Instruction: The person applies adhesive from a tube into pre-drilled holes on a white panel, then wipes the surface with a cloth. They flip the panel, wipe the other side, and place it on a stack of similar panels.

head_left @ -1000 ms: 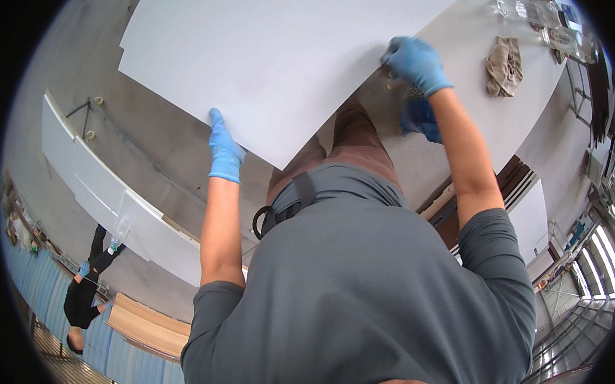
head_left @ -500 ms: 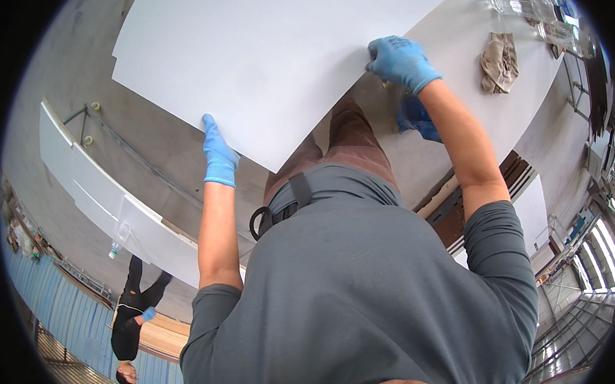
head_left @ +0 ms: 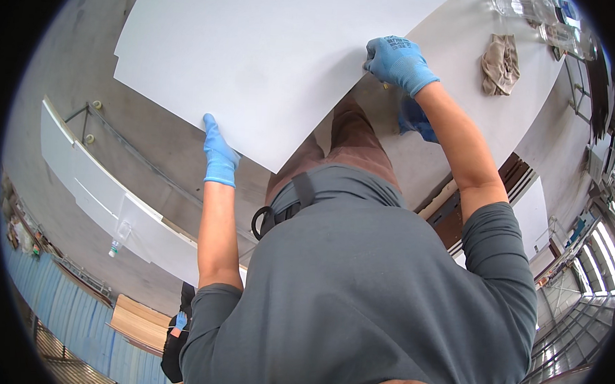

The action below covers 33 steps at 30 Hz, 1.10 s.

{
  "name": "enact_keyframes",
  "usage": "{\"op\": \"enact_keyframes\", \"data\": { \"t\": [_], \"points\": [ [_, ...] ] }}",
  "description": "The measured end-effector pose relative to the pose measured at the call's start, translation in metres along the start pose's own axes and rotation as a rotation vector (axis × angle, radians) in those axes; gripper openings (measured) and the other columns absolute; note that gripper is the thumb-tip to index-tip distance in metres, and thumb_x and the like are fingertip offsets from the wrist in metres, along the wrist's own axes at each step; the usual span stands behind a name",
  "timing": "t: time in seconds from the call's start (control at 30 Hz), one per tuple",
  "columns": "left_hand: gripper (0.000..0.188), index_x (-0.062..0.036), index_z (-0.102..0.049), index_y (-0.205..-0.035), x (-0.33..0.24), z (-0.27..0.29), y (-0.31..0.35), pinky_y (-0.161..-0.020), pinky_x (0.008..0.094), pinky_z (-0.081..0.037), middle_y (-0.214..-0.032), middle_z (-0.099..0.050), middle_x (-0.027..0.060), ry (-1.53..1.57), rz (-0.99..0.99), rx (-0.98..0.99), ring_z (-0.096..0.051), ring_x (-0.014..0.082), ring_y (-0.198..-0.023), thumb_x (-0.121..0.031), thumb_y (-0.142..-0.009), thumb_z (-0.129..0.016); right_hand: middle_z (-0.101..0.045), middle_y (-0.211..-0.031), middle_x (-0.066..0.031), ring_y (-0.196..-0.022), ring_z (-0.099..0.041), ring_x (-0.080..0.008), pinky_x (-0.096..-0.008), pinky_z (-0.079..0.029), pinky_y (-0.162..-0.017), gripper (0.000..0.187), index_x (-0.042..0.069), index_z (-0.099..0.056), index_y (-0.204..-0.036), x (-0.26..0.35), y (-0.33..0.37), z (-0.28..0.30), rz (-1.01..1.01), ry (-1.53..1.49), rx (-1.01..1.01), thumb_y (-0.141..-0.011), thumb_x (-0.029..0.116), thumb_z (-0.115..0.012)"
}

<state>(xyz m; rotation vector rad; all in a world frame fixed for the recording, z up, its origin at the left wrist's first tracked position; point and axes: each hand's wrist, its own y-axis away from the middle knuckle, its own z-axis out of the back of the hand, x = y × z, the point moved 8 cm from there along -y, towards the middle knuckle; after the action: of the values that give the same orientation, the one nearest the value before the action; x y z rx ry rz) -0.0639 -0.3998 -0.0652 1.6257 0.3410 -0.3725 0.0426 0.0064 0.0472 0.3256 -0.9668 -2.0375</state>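
Observation:
A large white panel point(head_left: 258, 59) lies in front of me, its near corner pointing toward my waist. My left hand point(head_left: 219, 150), in a blue glove, grips the panel's left edge, thumb on top and fingers hidden underneath. My right hand point(head_left: 397, 61), also in a blue glove, is closed at the panel's right edge with its fingers curled. Whatever it may hold is hidden by the glove. Below that wrist is a dark blue thing point(head_left: 416, 120), perhaps a bag, partly covered by my forearm. A crumpled beige cloth point(head_left: 501, 65) lies to the right on another white surface point(head_left: 457, 54).
Clear plastic bottles point(head_left: 565, 37) lie at the far right. On the left stands a long rack with white boards point(head_left: 88, 175) and a small bottle point(head_left: 115, 248). Behind it, a person point(head_left: 174, 354) with a blue glove is partly hidden by my sleeve. Stacked boards point(head_left: 450, 219) stand at right.
My right hand, blurred before, now shows sharply and has shifted very slightly left along the edge. My left hand keeps its grip. The other person has moved right, behind my left sleeve.

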Motion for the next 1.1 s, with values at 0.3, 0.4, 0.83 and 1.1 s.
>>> {"op": "enact_keyframes", "data": {
  "t": [0.3,0.4,0.83,1.1],
  "points": [
    [0.079,-0.012,-0.048,-0.149,-0.001,0.001,-0.001,-0.11,0.0505,-0.047,-0.148,-0.056,0.0105,0.0,-0.018,-0.011,-0.056,0.0322,-0.132,-0.072,-0.098,-0.047,-0.075,-0.11,-0.0144,-0.108,-0.07,-0.0337,-0.0459,-0.055,-0.093,0.028,0.01,-0.074,-0.108,0.007,-0.002,-0.014,0.106,0.016,0.038,-0.089,0.03,-0.066],
    [0.079,-0.0121,-0.044,-0.152,-0.001,0.001,0.0,-0.11,0.0513,-0.047,-0.15,-0.053,0.0111,-0.014,-0.012,-0.01,-0.055,0.0322,-0.134,-0.071,-0.1,-0.044,-0.074,-0.114,-0.0154,-0.111,-0.07,-0.0342,-0.0469,-0.054,-0.095,0.03,0.009,-0.074,-0.11,0.011,0.0,-0.009,0.145,0.043,0.051,-0.089,0.029,-0.065],
    [0.08,-0.0126,-0.048,-0.149,0.002,0.007,-0.008,-0.11,0.0518,-0.048,-0.147,-0.057,0.0104,-0.006,-0.024,-0.011,-0.056,0.0326,-0.132,-0.073,-0.098,-0.045,-0.077,-0.091,-0.01,-0.094,-0.073,-0.0272,-0.0413,-0.055,-0.086,0.025,0.011,-0.074,-0.098,0.003,-0.008,-0.022,0.09,-0.023,0.006,-0.089,0.034,-0.069],
    [0.08,-0.0127,-0.047,-0.15,0.001,0.007,-0.01,-0.11,0.0522,-0.047,-0.148,-0.056,0.0102,-0.01,-0.032,-0.003,-0.055,0.0327,-0.133,-0.073,-0.098,-0.045,-0.077,-0.09,-0.0097,-0.093,-0.073,-0.0283,-0.042,-0.056,-0.083,0.022,0.011,-0.074,-0.098,0.003,-0.006,-0.013,0.077,-0.006,-0.028,-0.09,0.031,-0.069]
  ]
}}
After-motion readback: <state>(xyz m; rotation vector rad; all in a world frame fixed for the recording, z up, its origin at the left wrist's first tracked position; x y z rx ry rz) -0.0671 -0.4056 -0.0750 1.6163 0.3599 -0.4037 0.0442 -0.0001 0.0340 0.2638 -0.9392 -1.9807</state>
